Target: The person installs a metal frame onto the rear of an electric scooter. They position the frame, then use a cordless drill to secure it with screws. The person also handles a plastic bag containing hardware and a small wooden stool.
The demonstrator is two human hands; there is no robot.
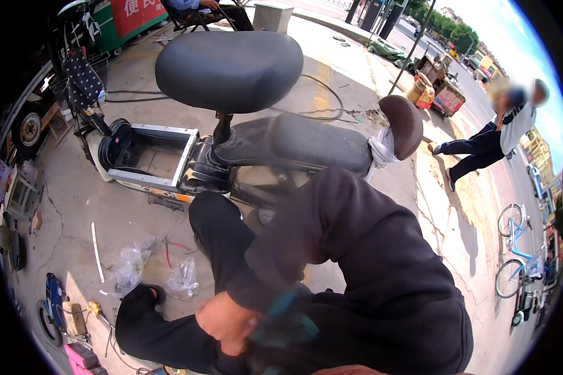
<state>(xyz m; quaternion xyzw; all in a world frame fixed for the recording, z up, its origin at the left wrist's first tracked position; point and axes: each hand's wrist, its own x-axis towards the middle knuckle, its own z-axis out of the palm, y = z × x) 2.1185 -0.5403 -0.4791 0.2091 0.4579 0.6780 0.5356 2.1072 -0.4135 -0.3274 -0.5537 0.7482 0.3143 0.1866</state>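
Steering from afar, I take the scooter's black saddle (229, 72) as my landmark. My right hand (222, 322) is well apart from it, on the side nearer me, curled beside a blurred teal thing (288, 312); I cannot tell whether its grip is pinching that or merely pressed together. A strip of skin (350, 370), nearer me still, may be my left hand, its grip hidden. The scooter (206, 169) stands beneath the saddle, its long rear seat (331, 144) low to the saddle's right and its open floor box (186, 158) low to the saddle's left. I judge the work partway: the box is already uncovered, the saddle is on its post and the rear seat is in place; covering the box looks left to do. Nearer me than the saddle and to its left, red-handled pliers (167, 255) lie between two clear plastic bags (131, 265). How far the handwork has got, I cannot tell.
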